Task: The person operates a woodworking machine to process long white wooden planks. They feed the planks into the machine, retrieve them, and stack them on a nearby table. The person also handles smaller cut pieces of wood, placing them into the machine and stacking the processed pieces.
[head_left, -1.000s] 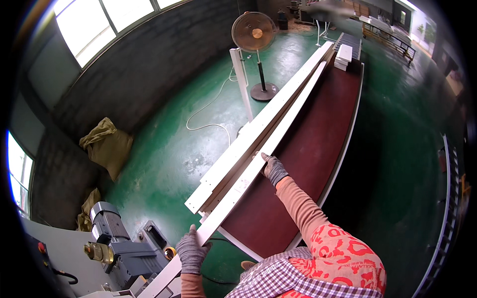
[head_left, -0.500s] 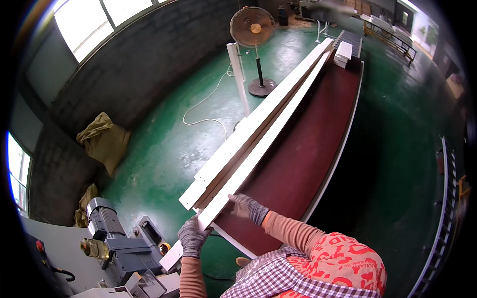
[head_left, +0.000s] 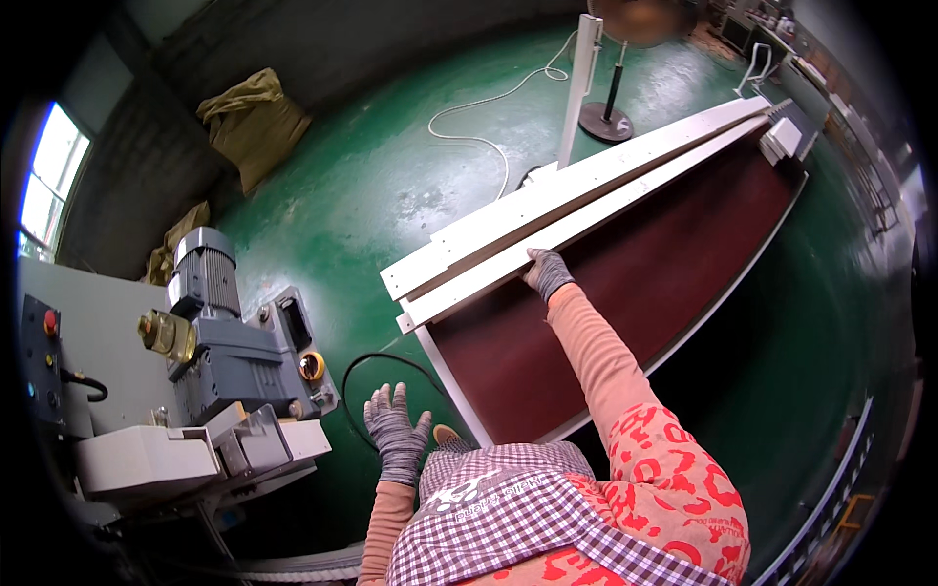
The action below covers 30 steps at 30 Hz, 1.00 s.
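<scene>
A long white plank (head_left: 489, 286) lies lengthwise along the left side of a dark red belt table (head_left: 606, 337). My right hand (head_left: 549, 273), in a grey knit glove, grips the plank's near edge a little way up from its close end. Beside it on the far side runs another long white board (head_left: 528, 217) with small holes, a narrow gap between them. My left hand (head_left: 396, 430), gloved the same way, is open with fingers spread, holding nothing. It hovers over the floor between the table's near corner and the machine.
A grey machine with a motor (head_left: 210, 278) and a white housing (head_left: 147, 464) stands at the left. A black cable (head_left: 391, 357) curves across the green floor. Beyond the table are a white post (head_left: 578, 88) and a fan stand (head_left: 608, 117). Sacks (head_left: 254, 127) lean by the wall.
My left hand has let go of the plank and opened. The plank's near end has moved away from the machine onto the table. My right hand stays on its edge; the view has turned left.
</scene>
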Motion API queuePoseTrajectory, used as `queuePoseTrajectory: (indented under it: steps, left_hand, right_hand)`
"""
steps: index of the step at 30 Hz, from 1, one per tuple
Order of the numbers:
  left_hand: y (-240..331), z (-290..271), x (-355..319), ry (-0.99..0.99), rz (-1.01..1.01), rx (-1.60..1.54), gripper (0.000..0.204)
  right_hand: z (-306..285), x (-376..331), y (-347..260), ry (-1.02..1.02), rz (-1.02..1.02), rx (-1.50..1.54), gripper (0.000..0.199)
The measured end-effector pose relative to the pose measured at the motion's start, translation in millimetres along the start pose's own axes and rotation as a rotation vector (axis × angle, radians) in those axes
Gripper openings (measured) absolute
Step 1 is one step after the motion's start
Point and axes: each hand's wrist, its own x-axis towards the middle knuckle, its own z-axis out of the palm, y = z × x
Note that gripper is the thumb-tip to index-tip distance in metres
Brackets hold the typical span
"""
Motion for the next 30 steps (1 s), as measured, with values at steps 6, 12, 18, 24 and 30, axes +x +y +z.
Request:
queuePoseTrajectory:
  steps: [6, 12, 18, 24, 30]
  left_hand:
    - [-18, 18, -96, -0.07, -0.217, -0.142, 0.064]
    - [-21, 17, -135, -0.08, -0.372, -0.21, 0.058]
    - [-35, -4, -157, 0.194, -0.407, -0.122, 0.05]
    - [-68, -33, -176, 0.31, -0.528, 0.09, 0.049]
    - [-96, -11, -214, 0.184, -0.81, 0.088, 0.048]
  right_hand:
    - [22, -42, -90, 0.27, 0.44, 0.909, 0.043]
    - [57, -92, -60, 0.148, 0.458, 0.728, 0.048]
    - [67, -219, 44, -0.148, 0.643, 0.589, 0.056]
    - [28, -296, 99, -0.124, 0.912, 0.158, 0.029]
    - [-26, -260, 89, -0.346, 0.969, -0.136, 0.018]
